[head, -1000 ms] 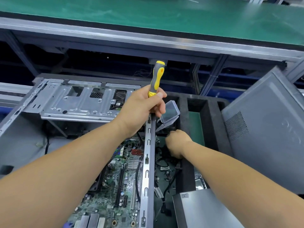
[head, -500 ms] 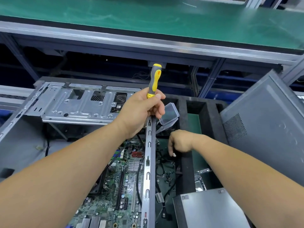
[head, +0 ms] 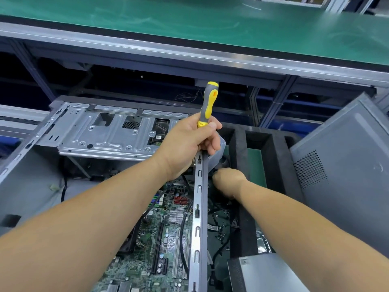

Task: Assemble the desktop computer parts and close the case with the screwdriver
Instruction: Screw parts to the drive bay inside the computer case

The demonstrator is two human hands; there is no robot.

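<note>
Green-matted assembly line (head: 189, 24) across the back, aluminium frame beneath; open desktop case (head: 31, 186) lying on its side in the foreground

Left hand (head: 187, 144): clenched round the lower handle of a yellow-and-grey screwdriver (head: 208, 102), handle upright, shaft hidden behind the fingers. Position matches the earlier frames; tool idle, not on a screw

Right hand (head: 228, 181): a moment ago drawn back with fingertips lowered over the loose screws; now pushed forward again, curled, knuckles up, just beside the case's edge rail (head: 199, 207) and below the clear plastic screw box (head: 217, 152). Whether it pinches a screw cannot be told, fingertips being hidden

Outward: motherboard (head: 160, 245) seated in the case floor, black cables (head: 185, 249) crossing it; drive cage (head: 101, 133) at the far end; scattered screws (head: 221, 232) on the dark tray (head: 239, 144) right of the rail; power supply unit (head: 273, 272) lower right, not installed; side panel (head: 347, 165) leaning at right, off the case

Judgement: the right hand's return toward the rail suggests a screw being fetched or positioned; assembly midway, closing not yet begun
</note>
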